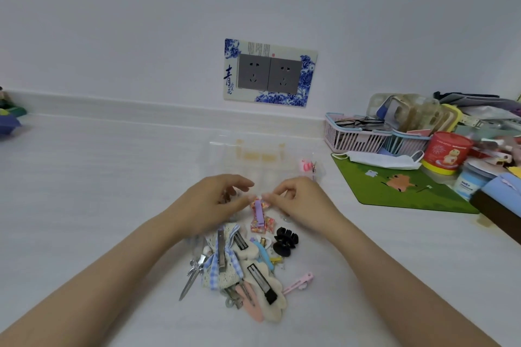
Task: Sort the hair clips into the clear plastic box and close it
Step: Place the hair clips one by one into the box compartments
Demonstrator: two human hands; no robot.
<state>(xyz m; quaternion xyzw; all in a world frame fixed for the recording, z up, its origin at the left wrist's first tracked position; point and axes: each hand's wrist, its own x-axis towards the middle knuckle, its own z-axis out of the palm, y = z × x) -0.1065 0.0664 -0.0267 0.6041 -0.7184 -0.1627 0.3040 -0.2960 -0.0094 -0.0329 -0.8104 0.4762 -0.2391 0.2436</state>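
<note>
Left hand (pixel 212 204) and right hand (pixel 298 200) pinch floral clip (pixel 259 215).

Home, cluttered baskets (pixel 355 136), face mask (pixel 383 160)

Single view, worn on the head, wide-angle. Faces forward and down across a white table (pixel 98 191) toward the wall (pixel 141 22) and socket plate (pixel 270 73). Sits close above the forearms, with left hand (pixel 210 203) and right hand (pixel 300 201) meeting on a clip (pixel 260 213) just below centre. Takes in a basket (pixel 352 141) far right, near the frame edge.
</note>
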